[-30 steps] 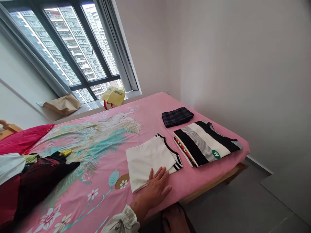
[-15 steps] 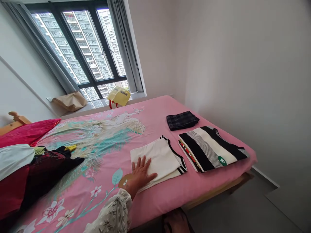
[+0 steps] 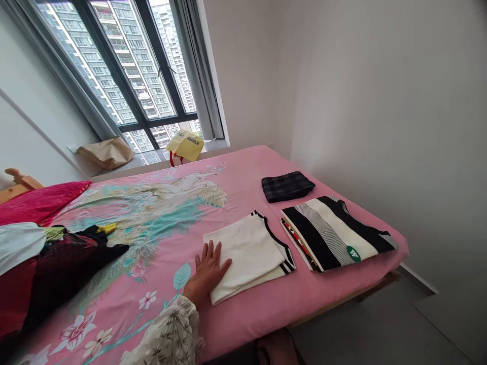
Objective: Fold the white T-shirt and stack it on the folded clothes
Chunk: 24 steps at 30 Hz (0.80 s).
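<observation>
Pink bed sheet, hand flat — fingers spread — on folded cream shirt's edge, striped shirt beside

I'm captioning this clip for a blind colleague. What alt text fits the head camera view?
A hand lies flat on the left edge of a folded white shirt on a pink floral bedsheet. To its right lie a folded black-and-white striped top and a dark plaid garment; unfolded clothes are heaped at left.

We see one hand, flat, palm down, fingers spread and pointing away from us. Its forearm wears a patterned sleeve. We cannot tell left from right.
</observation>
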Tool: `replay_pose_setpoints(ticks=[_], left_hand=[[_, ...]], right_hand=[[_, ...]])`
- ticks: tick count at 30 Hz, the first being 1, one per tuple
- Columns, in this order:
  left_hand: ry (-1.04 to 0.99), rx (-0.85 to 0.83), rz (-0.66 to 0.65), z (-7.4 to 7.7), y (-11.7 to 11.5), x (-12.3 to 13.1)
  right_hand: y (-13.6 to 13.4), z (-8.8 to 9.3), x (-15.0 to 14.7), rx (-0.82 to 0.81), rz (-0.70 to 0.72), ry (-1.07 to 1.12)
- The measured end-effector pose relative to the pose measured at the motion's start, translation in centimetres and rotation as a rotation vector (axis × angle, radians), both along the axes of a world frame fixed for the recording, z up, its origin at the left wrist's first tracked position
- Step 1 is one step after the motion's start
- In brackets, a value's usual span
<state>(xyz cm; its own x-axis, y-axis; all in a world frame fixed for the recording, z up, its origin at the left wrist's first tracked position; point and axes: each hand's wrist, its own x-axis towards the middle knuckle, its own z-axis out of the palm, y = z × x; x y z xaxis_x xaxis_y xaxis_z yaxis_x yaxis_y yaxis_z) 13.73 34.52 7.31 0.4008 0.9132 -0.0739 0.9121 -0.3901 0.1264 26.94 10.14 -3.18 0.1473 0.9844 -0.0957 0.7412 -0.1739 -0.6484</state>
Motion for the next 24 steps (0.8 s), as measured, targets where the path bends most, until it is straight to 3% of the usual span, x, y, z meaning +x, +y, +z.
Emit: replay_pose_setpoints(ticks=[5,8,12,15,19,24], left_hand=[[-0.009,0.068,-0.420,-0.9,-6.4,-4.8],[-0.028,0.086,-0.589,-0.9,-7.9,-7.9],[-0.144,0.235,-0.534,-0.8,-6.3,-10.5],[-0.151,0.300,-0.544,-0.8,-3.9,-10.8],[-0.078,0.289,-0.660,-0.6,-1.5,-9.5],[-0.024,0.208,-0.777,-0.2,-0.3,-6.7]], right_hand=[[-0.3,-0.4,-0.4,0.054,-0.012,0.009],[-0.5,-0.7,-0.6,0.068,-0.028,0.014],[-0.7,-0.8,-0.9,0.097,-0.039,0.019],[-0.8,-0.8,-1.1,0.119,-0.042,0.022],[-0.9,-0.7,-1.4,0.165,-0.052,0.012],[-1.1,-1.1,-1.5,0.228,-0.044,0.023]])
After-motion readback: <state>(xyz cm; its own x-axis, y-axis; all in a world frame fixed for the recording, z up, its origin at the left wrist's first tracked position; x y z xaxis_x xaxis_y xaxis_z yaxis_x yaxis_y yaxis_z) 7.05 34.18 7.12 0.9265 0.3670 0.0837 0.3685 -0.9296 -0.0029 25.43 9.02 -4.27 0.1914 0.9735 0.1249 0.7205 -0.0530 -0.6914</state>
